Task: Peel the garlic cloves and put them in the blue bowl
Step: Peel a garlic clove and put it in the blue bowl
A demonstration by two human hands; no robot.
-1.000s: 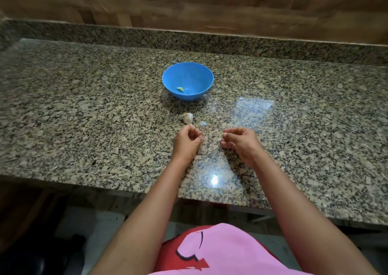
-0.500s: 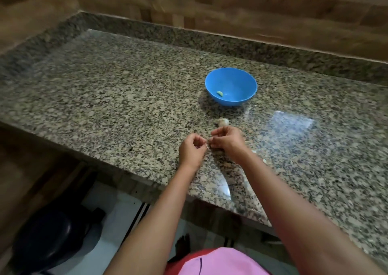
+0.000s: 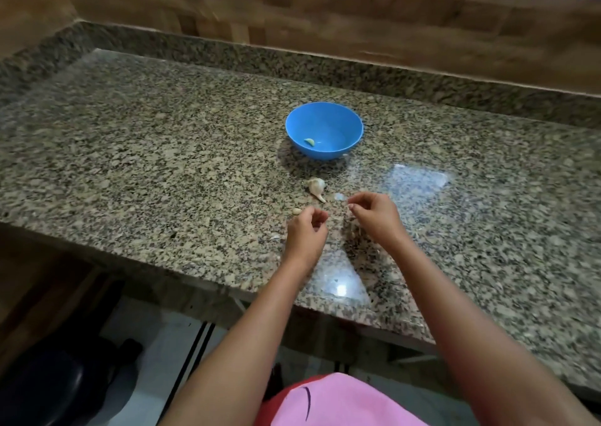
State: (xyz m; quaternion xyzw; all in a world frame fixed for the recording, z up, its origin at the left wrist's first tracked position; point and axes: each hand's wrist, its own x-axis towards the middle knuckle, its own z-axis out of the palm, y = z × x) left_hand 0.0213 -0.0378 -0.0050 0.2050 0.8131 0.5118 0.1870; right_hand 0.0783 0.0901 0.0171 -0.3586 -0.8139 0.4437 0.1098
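- Garlic peeling is the step in hand, I judge: one peeled clove (image 3: 310, 141) lies at 7 o'clock inside the blue bowl (image 3: 351, 123), and more garlic waits on the counter (image 3: 162, 165).
- Loose clove (image 3: 296, 211), small and pale, lies on the counter at 10 o'clock from the left hand (image 3: 307, 230), just beside its fingertips.
- Left hand has its fingers curled with the tips drawn together; whether they pinch anything I cannot tell.
- Garlic piece (image 3: 316, 187), papery skin on, sits at 6 o'clock from the bowl, between the bowl and the hands.
- Skin flake (image 3: 339, 196) lies just at 10 o'clock of the right hand (image 3: 374, 214).
- Right hand has thumb and forefinger pinched on something tiny and whitish, probably skin; it is too small to be sure.
- Next move likely calls for dropping that scrap and taking up the loose clove, which needs a fine fingertip pinch.
- Counter is speckled polished granite with glare patches, with a raised granite lip at 12 o'clock, a wood-look wall behind and pale floor below.
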